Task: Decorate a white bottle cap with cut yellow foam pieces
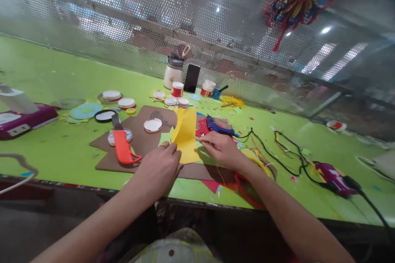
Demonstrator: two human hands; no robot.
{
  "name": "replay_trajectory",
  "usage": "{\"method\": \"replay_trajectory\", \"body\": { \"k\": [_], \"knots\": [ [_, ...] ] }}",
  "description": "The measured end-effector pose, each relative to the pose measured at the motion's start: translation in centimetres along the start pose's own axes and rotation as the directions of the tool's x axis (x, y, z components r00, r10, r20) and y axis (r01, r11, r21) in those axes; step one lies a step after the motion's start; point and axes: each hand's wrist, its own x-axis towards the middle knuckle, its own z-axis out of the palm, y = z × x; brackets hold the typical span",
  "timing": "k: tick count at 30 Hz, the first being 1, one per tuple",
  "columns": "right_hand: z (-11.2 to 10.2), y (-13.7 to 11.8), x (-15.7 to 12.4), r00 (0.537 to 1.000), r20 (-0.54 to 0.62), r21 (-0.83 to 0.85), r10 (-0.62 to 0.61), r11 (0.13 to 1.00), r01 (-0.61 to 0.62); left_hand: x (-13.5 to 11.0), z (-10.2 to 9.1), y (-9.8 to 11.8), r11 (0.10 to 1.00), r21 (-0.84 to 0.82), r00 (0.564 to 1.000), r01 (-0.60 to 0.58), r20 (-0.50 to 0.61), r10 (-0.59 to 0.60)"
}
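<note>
A sheet of yellow paper (186, 139) stands partly curled over brown cardboard (137, 133). My left hand (162, 164), ringed on one finger, has its fingers closed at the paper's lower left edge. At the right edge, my right hand (220, 148) is pinched around something small and thin, its tip near the paper; I cannot make out what it is. Just beyond that hand lies a blue glue gun (219, 126) beside red scraps (202, 127). An orange-handled cutter (123, 146) rests left of my left hand, near a white round lid (152, 125).
Behind stand a jug (173, 72), a phone (192, 78) and small tubs (207, 88). Black cord (262, 148) runs right to a purple power strip (335, 178); another purple unit (26, 120) sits left. Yellow and red rings (247, 193) lie under my right forearm.
</note>
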Motion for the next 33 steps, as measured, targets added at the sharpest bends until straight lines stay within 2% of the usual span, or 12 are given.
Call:
{"method": "replay_trajectory", "body": {
  "k": [2,6,12,17,24,29,33],
  "knots": [
    [-0.2,0.1,0.0,1.0,-0.019,0.022,0.011,1.0,-0.011,0.1,0.0,-0.1,1.0,-0.007,1.0,0.005,0.008,-0.005],
    [-0.1,0.0,-0.4,0.999,0.026,-0.01,0.044,0.999,-0.044,0.5,0.1,-0.3,1.0,-0.02,1.0,0.015,0.013,-0.015],
    [0.1,-1.5,-0.4,0.987,0.128,-0.111,0.101,0.99,-0.087,0.8,0.3,-0.8,0.998,-0.061,1.0,-0.004,0.029,0.006],
    [0.0,-2.5,-0.2,0.98,0.139,-0.151,0.141,0.981,-0.12,0.8,0.4,-1.0,0.995,-0.094,1.0,0.019,0.023,-0.017],
    [-0.3,-2.9,-0.6,0.972,0.181,-0.073,0.15,0.988,-0.138,1.0,0.7,-1.4,0.989,-0.145,1.0,0.016,0.012,-0.014],
    [0.3,-2.4,-0.8,0.981,0.165,0.036,0.1,0.994,-0.107,1.4,0.6,-1.6,0.962,-0.271,0.996,0.045,0.086,-0.022],
    [0.3,-2.4,-0.9,0.981,0.149,0.093,0.122,0.986,-0.136,1.9,0.4,-2.0,0.947,-0.312,0.993,0.076,0.115,-0.042]
  ]
}}
